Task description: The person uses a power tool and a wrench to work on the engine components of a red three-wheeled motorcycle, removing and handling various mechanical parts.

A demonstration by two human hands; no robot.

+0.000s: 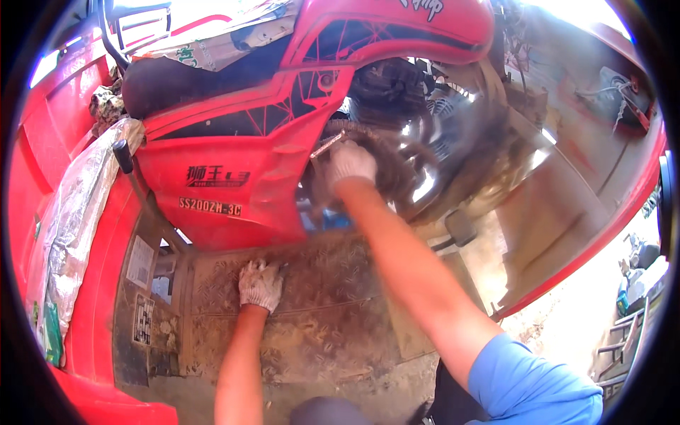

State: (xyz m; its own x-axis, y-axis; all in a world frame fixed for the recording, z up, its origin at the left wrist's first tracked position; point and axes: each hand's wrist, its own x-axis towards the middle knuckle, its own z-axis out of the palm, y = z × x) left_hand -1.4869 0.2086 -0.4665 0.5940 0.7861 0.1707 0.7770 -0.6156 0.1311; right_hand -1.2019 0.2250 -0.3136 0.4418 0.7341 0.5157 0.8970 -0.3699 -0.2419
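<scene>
My right hand (352,161), in a pale, dirty work glove, reaches into the side of a red motor tricycle (219,184). Its fingers are closed around a slim, straight metal tool (326,145), whose exact kind is too blurred to make out. The hand is right by the dark engine (397,152), at the rear edge of the red side panel. My left hand (261,287), gloved likewise, leans on the worn metal footboard (326,304) with its fingers spread. Whatever the right fingertips touch inside the engine bay is hidden.
A black-knobbed lever (123,156) rises left of the side panel. Plastic sheeting (81,219) covers part of the red bodywork. A black foot pedal (462,228) sticks out right of my right forearm. Above sit the black seat (205,81) and red fuel tank (425,28).
</scene>
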